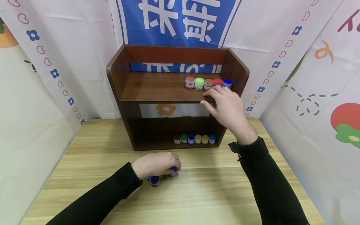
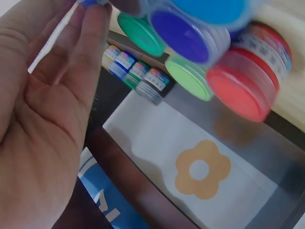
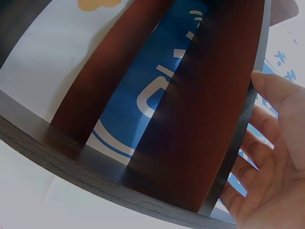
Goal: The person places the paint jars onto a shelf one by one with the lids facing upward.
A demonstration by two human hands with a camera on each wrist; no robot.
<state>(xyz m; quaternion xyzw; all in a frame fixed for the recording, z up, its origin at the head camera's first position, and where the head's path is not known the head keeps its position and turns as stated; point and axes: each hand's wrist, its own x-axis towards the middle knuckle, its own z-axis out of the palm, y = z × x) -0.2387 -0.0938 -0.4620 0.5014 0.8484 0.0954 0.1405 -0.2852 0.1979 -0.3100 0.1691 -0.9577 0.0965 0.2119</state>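
In the head view my left hand (image 1: 157,164) is low over the table and grips a small paint jar (image 1: 174,170) with a blue lid. Beside it stands a dark-blue-lidded jar (image 1: 155,181); other jars are partly hidden under the hand. The left wrist view shows this group close up, with a red jar (image 2: 243,88) and a purple-lidded jar (image 2: 183,36). My right hand (image 1: 227,107) reaches to the upper shelf's front edge, holding nothing, its thumb at the board's edge. A row of jars (image 1: 199,83) on that shelf is just behind its fingers.
A dark brown two-tier shelf (image 1: 157,89) stands at the back of the wooden table (image 1: 95,156). Its lower tier holds another row of jars (image 1: 191,139) towards the right. Printed cloth (image 1: 70,31) hangs behind and on both sides.
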